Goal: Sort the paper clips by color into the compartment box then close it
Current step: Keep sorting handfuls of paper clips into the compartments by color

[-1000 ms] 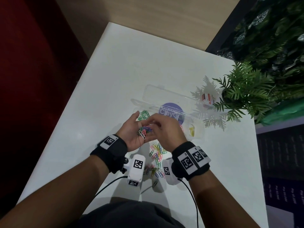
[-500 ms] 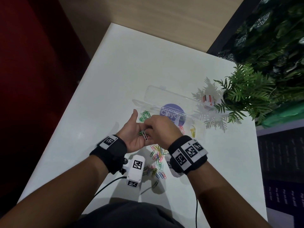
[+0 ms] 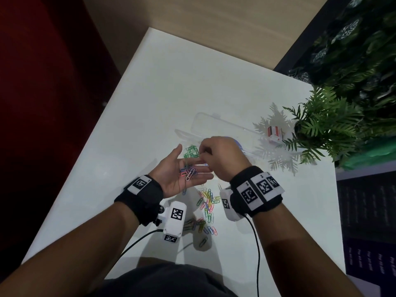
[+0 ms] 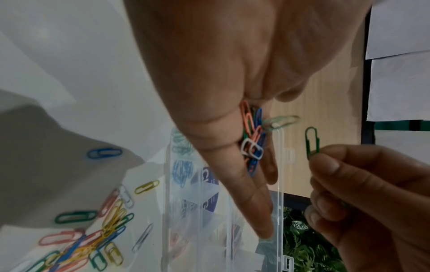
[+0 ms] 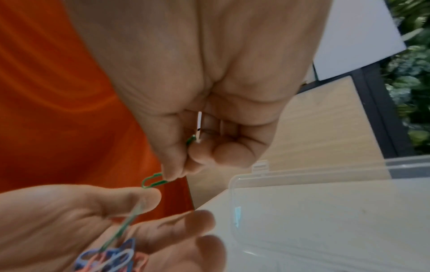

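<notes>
My left hand (image 3: 192,166) lies palm up above the table with straight fingers, carrying a small heap of mixed clips (image 3: 188,171) in blue, pink and white (image 4: 252,145). My right hand (image 3: 201,153) pinches one green paper clip (image 4: 311,143) between thumb and forefinger, just beyond the left fingertips (image 5: 153,181). The clear compartment box (image 3: 214,125) lies open behind both hands. Its leftmost compartment holds green clips (image 3: 191,151); a compartment with blue clips (image 4: 182,173) shows in the left wrist view. My right hand hides the middle compartments in the head view.
A loose pile of mixed coloured clips (image 3: 206,204) lies on the white table (image 3: 171,82) under my wrists. A potted fern (image 3: 325,127) and a small red-and-white item (image 3: 275,132) stand at the right end of the box. The table's edge runs close on the left.
My left hand has flattened out palm up, showing the clips on it. My right hand has lifted off the palm toward the box with a green clip pinched.
</notes>
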